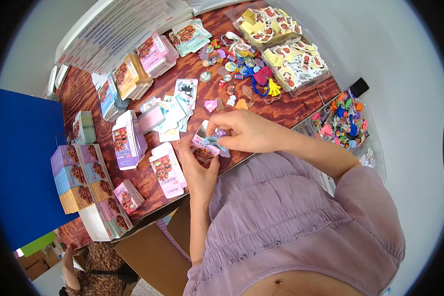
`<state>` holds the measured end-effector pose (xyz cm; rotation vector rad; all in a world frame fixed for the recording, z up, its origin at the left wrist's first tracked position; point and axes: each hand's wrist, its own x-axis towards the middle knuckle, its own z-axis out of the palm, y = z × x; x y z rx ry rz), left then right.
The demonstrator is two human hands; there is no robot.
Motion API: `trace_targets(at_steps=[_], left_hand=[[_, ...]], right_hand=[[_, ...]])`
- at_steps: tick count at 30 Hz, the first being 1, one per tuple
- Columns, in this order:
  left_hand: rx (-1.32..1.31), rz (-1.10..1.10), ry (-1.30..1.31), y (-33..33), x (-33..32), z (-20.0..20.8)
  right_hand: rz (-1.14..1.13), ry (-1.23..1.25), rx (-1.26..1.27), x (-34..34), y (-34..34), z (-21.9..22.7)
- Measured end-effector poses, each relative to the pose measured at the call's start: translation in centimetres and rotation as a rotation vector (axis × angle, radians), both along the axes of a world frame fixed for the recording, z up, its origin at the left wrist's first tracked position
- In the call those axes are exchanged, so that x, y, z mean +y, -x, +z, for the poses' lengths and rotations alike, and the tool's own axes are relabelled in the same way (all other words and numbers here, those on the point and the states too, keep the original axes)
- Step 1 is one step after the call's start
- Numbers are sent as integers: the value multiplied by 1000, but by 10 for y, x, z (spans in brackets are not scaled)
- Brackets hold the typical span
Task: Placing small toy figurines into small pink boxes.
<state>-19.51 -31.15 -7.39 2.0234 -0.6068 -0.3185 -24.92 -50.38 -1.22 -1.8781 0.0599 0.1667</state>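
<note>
At the table's front edge, my left hand (200,167) is closed round a small pink printed box (203,153), its flap raised. My right hand (241,129) pinches a pale-blue translucent trinket (213,141) at the box's open end, with a purple piece (223,132) between the fingers. The trinket's exact kind is partly hidden by the fingers. Just left of my left hand lies a flattened pink box (167,170). A loose pile of printed cards (175,114) lies beyond my hands, along with a pink trinket (210,105) and other small flat pieces.
Stacks of flat boxes in purple (129,138), yellow (131,76) and pink (156,55) line the left side. Filled boxes (79,180) stand near the blue panel (27,163). Bins of stickers (296,64) and colourful trinkets (343,121) sit right. Another person (101,266) is lower left.
</note>
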Motion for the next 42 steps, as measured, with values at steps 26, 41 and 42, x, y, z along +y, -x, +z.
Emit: trace_targets(at_steps=[26,41,42], left_hand=[[46,-22,67,-6,-1,0],[95,-147,112,0,-20,10],[112,-166,108,-1,-21,12]], right_hand=[[-245,398,-364,18,2,-3],[-88,394,-415,-4,25,-28],[-35,398,-408,-10,29,-26]])
